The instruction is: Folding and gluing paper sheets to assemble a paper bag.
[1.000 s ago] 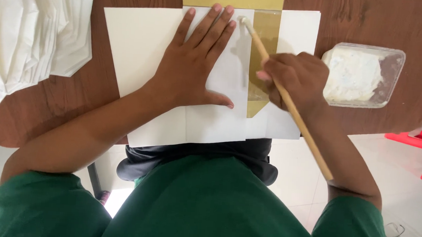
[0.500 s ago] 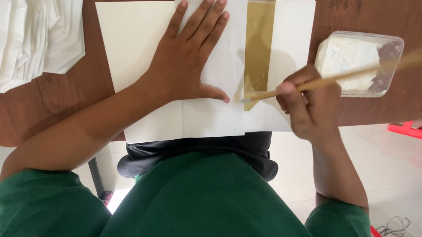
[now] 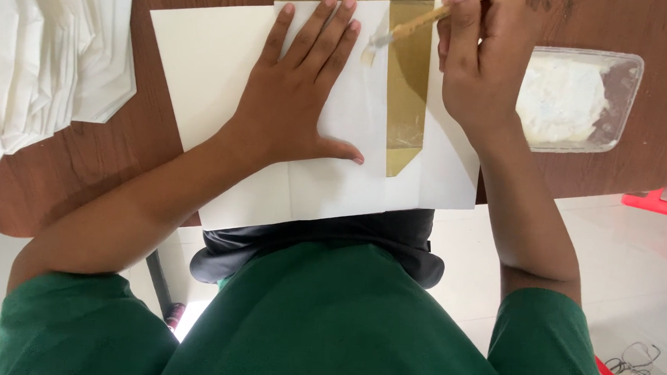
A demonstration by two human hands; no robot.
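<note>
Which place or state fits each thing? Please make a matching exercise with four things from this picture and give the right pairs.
Things:
1. left hand
2. thin wooden brush
3. clear plastic tub of white paste
4. stack of white folded paper

Places or states:
a. held in the right hand
b. at the table's left edge
c. pressed flat on the white paper sheet
d. to the right of the sheet

Pairs: 1-c, 2-a, 3-d, 4-b
</note>
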